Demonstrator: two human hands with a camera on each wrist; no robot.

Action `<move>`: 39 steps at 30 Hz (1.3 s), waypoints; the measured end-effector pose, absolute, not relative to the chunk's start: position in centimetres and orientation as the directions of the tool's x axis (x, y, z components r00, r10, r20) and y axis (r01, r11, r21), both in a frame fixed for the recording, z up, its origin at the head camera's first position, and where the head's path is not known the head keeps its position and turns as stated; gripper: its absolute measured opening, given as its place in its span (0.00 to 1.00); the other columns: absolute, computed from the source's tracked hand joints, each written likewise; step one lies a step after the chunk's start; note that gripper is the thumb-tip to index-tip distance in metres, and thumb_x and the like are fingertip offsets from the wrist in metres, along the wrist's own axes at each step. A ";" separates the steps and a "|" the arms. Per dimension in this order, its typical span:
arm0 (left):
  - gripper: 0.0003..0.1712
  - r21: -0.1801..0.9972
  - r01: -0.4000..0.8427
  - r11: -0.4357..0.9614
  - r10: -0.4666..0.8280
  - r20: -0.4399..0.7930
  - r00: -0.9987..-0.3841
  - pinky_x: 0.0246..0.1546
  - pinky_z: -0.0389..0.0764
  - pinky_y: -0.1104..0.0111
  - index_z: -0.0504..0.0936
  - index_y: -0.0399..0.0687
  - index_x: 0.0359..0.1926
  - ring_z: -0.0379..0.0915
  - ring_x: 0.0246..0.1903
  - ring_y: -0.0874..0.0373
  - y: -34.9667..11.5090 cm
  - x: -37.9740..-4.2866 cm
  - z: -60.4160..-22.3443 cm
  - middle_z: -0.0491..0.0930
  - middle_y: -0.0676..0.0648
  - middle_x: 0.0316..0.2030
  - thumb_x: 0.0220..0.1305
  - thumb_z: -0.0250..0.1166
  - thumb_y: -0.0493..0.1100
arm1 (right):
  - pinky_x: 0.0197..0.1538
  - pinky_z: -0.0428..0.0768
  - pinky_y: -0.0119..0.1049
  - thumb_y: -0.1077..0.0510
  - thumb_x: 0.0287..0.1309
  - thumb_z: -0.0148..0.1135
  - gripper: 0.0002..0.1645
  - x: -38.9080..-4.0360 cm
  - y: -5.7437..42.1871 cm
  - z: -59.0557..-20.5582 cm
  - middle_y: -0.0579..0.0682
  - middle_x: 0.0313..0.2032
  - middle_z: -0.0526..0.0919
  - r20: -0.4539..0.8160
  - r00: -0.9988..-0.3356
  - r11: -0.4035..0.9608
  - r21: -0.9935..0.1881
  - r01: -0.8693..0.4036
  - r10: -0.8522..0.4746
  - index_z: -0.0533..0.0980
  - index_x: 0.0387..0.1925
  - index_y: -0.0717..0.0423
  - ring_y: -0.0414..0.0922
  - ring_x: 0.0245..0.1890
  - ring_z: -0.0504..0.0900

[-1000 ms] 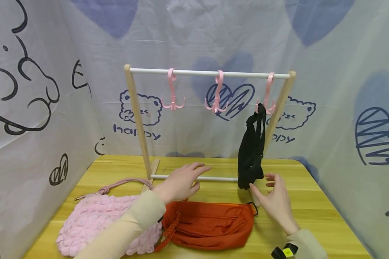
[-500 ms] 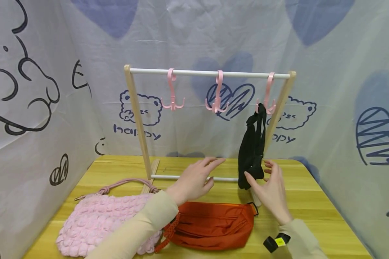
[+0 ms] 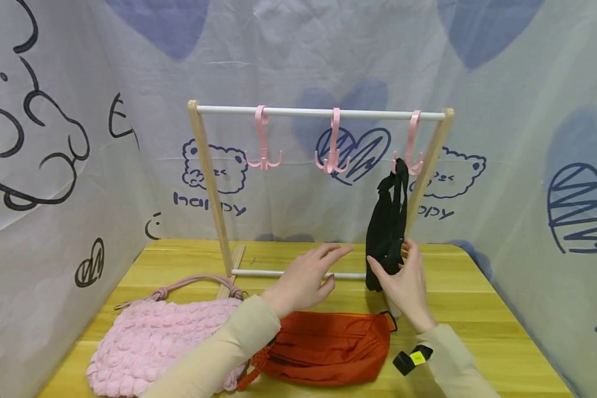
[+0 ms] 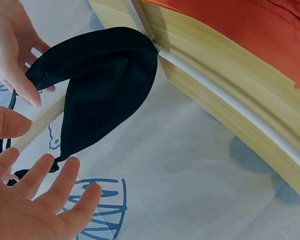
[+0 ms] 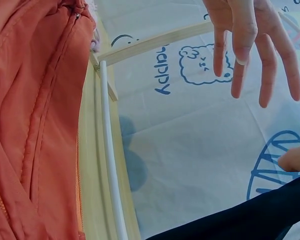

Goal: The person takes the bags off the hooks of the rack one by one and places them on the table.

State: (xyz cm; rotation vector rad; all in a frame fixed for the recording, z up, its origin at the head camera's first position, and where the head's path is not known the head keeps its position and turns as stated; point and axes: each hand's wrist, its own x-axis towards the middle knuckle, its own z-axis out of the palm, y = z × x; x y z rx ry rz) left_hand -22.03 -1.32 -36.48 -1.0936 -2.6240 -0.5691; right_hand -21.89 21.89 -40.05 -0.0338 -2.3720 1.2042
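A black cloth bag (image 3: 380,226) hangs by its strap from the right pink hook (image 3: 414,130). At its lower right side, my right hand (image 3: 406,284) pinches it, thumb in front and fingers at the far edge. The left wrist view shows the black bag (image 4: 110,85) from below, its edge between the right hand's (image 4: 9,50) thumb and fingers. My left hand (image 3: 300,280) hovers left of the bag, apart from it, fingers extended and holding nothing. Those spread fingers of the left hand (image 5: 245,30) also show in the right wrist view.
An orange-red belt bag (image 3: 328,348) lies on the wooden table (image 3: 477,320) in front. Left of it is a puffy pink shoulder bag (image 3: 154,337), partly under my left sleeve. The rack's white top bar (image 3: 298,112) also carries a middle hook (image 3: 334,141) and a left hook (image 3: 262,138).
My right hand has moved up and left from below the black bag onto its lower side. My left hand has shifted right, towards the bag. The bag stays hanging.
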 end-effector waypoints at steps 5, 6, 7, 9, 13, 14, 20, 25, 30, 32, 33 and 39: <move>0.38 0.268 0.717 0.644 0.625 0.356 -0.694 0.59 0.79 0.50 0.60 0.60 0.77 0.74 0.62 0.48 -1.1 -22.0 -36.5 0.69 0.48 0.70 0.70 0.59 0.37 | 0.64 0.73 0.59 0.48 0.60 0.70 0.51 -22.2 22.0 -40.2 0.67 0.66 0.64 0.388 -0.894 0.605 -0.774 -0.185 0.224 0.53 0.73 0.63 0.62 0.65 0.68; 0.38 0.268 0.716 0.644 0.625 0.354 -0.695 0.59 0.79 0.50 0.60 0.60 0.77 0.74 0.62 0.48 -1.1 -22.0 -36.6 0.69 0.48 0.70 0.70 0.59 0.37 | 0.64 0.72 0.59 0.49 0.60 0.69 0.50 -22.2 22.0 -40.2 0.67 0.66 0.65 0.391 -0.893 0.604 -0.774 -0.188 0.223 0.54 0.73 0.63 0.62 0.64 0.69; 0.38 0.268 0.716 0.645 0.625 0.353 -0.696 0.59 0.79 0.50 0.60 0.60 0.77 0.74 0.62 0.49 -1.0 -21.9 -36.6 0.69 0.48 0.70 0.70 0.59 0.38 | 0.63 0.72 0.59 0.50 0.61 0.69 0.48 -22.2 22.0 -40.3 0.67 0.64 0.67 0.397 -0.891 0.603 -0.773 -0.194 0.222 0.55 0.72 0.64 0.62 0.63 0.69; 0.38 0.269 0.714 0.646 0.625 0.350 -0.698 0.60 0.79 0.50 0.60 0.60 0.77 0.74 0.63 0.49 -1.0 -21.9 -36.6 0.69 0.48 0.70 0.70 0.59 0.38 | 0.61 0.72 0.58 0.52 0.61 0.68 0.43 -22.3 22.1 -40.4 0.67 0.61 0.70 0.413 -0.884 0.604 -0.769 -0.209 0.220 0.58 0.69 0.64 0.61 0.60 0.72; 0.38 0.270 0.714 0.646 0.624 0.351 -0.698 0.60 0.78 0.51 0.60 0.60 0.77 0.74 0.63 0.49 -0.9 -21.9 -36.6 0.69 0.48 0.70 0.70 0.59 0.37 | 0.56 0.73 0.56 0.56 0.60 0.66 0.35 -22.4 22.3 -40.5 0.65 0.55 0.75 0.429 -0.876 0.609 -0.762 -0.220 0.220 0.63 0.64 0.64 0.61 0.55 0.76; 0.38 0.272 0.713 0.647 0.624 0.349 -0.699 0.61 0.78 0.51 0.60 0.60 0.77 0.73 0.64 0.49 -0.9 -22.0 -36.6 0.69 0.48 0.70 0.70 0.59 0.37 | 0.56 0.74 0.56 0.57 0.60 0.65 0.33 -22.4 22.3 -40.6 0.65 0.55 0.76 0.429 -0.876 0.610 -0.761 -0.219 0.222 0.64 0.63 0.64 0.61 0.54 0.77; 0.37 0.293 0.702 0.649 0.619 0.332 -0.712 0.64 0.76 0.50 0.61 0.59 0.77 0.73 0.64 0.49 -1.0 -22.0 -36.8 0.69 0.48 0.70 0.70 0.59 0.38 | 0.58 0.74 0.53 0.63 0.60 0.62 0.29 -22.4 22.5 -40.7 0.64 0.56 0.79 0.426 -0.881 0.577 -0.780 -0.242 0.205 0.66 0.62 0.64 0.61 0.57 0.78; 0.37 0.299 0.695 0.654 0.618 0.318 -0.719 0.64 0.76 0.50 0.60 0.59 0.77 0.72 0.65 0.49 -1.1 -22.1 -36.8 0.68 0.48 0.70 0.71 0.59 0.38 | 0.58 0.71 0.32 0.68 0.59 0.60 0.30 -22.2 22.6 -40.7 0.63 0.55 0.82 0.404 -0.896 0.514 -0.817 -0.262 0.184 0.67 0.63 0.63 0.58 0.59 0.79; 0.37 0.308 0.692 0.653 0.616 0.316 -0.722 0.61 0.77 0.52 0.59 0.60 0.77 0.73 0.63 0.49 -1.2 -22.1 -36.8 0.69 0.48 0.70 0.71 0.58 0.38 | 0.53 0.67 0.15 0.73 0.58 0.56 0.29 -22.0 22.6 -40.5 0.65 0.54 0.83 0.373 -0.914 0.437 -0.856 -0.275 0.156 0.66 0.62 0.66 0.57 0.58 0.80; 0.38 0.319 0.688 0.652 0.612 0.315 -0.725 0.61 0.77 0.51 0.59 0.61 0.77 0.73 0.63 0.48 -1.3 -22.1 -36.9 0.69 0.47 0.70 0.71 0.58 0.38 | 0.53 0.68 0.14 0.74 0.59 0.54 0.29 -21.9 22.6 -40.4 0.66 0.55 0.82 0.359 -0.923 0.396 -0.875 -0.280 0.139 0.65 0.63 0.66 0.54 0.56 0.80; 0.38 0.325 0.686 0.651 0.609 0.315 -0.728 0.61 0.77 0.51 0.59 0.61 0.77 0.73 0.63 0.48 -1.3 -22.1 -36.9 0.69 0.47 0.70 0.71 0.58 0.38 | 0.53 0.69 0.14 0.75 0.59 0.53 0.29 -21.8 22.6 -40.4 0.66 0.55 0.82 0.350 -0.927 0.377 -0.883 -0.279 0.133 0.64 0.63 0.67 0.52 0.56 0.80; 0.38 0.357 0.683 0.637 0.595 0.334 -0.731 0.62 0.77 0.53 0.60 0.62 0.77 0.74 0.62 0.49 -1.5 -22.5 -37.0 0.69 0.48 0.70 0.70 0.59 0.38 | 0.53 0.74 0.18 0.79 0.58 0.48 0.30 -21.7 23.0 -40.2 0.65 0.55 0.81 0.333 -0.935 0.275 -0.916 -0.291 0.120 0.63 0.62 0.66 0.32 0.49 0.81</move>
